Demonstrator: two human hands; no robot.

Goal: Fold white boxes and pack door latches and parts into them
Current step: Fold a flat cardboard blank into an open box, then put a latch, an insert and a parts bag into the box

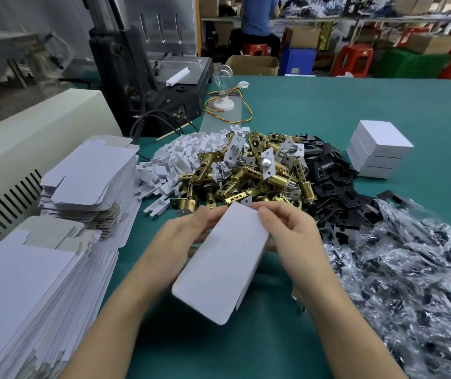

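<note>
I hold a white box blank [224, 261] tilted over the green table [355, 105], its long flap pointing toward me. My left hand [180, 242] grips its left edge and my right hand [287, 231] pinches its upper right edge. Just beyond lies a heap of brass door latches [246, 173]. White plastic parts [175, 157] are piled to the left of the latches, and black plates [331, 173] to their right. Small parts in clear bags [410, 269] cover the right side.
Two stacks of flat white box blanks [90, 176] [27, 283] stand at my left. Folded white boxes [377, 149] are stacked at the far right. A grey machine [147, 77] and a bulb in a holder [221, 77] sit behind. A person sits in the background.
</note>
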